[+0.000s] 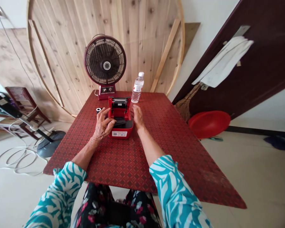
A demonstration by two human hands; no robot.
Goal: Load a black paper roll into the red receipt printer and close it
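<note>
**Bright, even indoor light; fisheye warp at edges**
Red receipt printer (123, 125) sharp, no hard glare. Soft sheen on tile floor (249, 171). Door (256, 53) bent, leaning at frame edge. Shadows faint, diffuse.

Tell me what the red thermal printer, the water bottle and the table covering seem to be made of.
The red thermal printer looks like glossy moulded plastic, given its smooth shine and rounded corners. The water bottle seems to be thin clear plastic with a ribbed wall. The table covering could be patterned vinyl or coated cloth; its printed red diamonds and faint sheen don't settle which.
</note>
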